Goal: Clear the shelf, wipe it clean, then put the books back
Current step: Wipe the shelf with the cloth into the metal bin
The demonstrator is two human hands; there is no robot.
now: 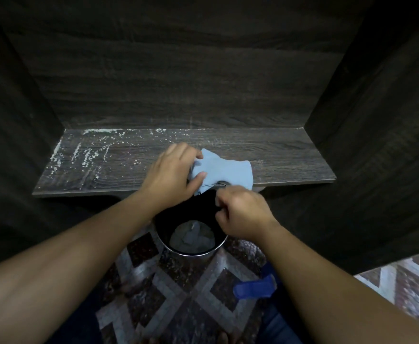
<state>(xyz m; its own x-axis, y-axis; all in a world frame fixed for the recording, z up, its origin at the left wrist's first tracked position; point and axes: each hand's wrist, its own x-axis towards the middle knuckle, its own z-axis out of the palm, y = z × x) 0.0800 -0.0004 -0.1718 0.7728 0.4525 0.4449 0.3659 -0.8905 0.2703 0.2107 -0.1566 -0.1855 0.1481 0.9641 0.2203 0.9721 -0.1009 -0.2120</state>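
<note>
it's dim here; the dark walls of the shelf (119,167) swallow the light, which reaches in from my side. my left hand (171,172) and the pale blue cloth (226,170) are brightest. the bin (193,253) is a black well of shadow with a thin glint on its rim. my right hand (240,214) looks slightly smeared. the wide lens bows the shelf's edges, and the floor (178,294) goes soft towards the corners.

The left forearm (84,244) and right forearm (327,264) were left bare. Dark blue trousers (278,326) were worn, seen below the bucket (191,254).
</note>
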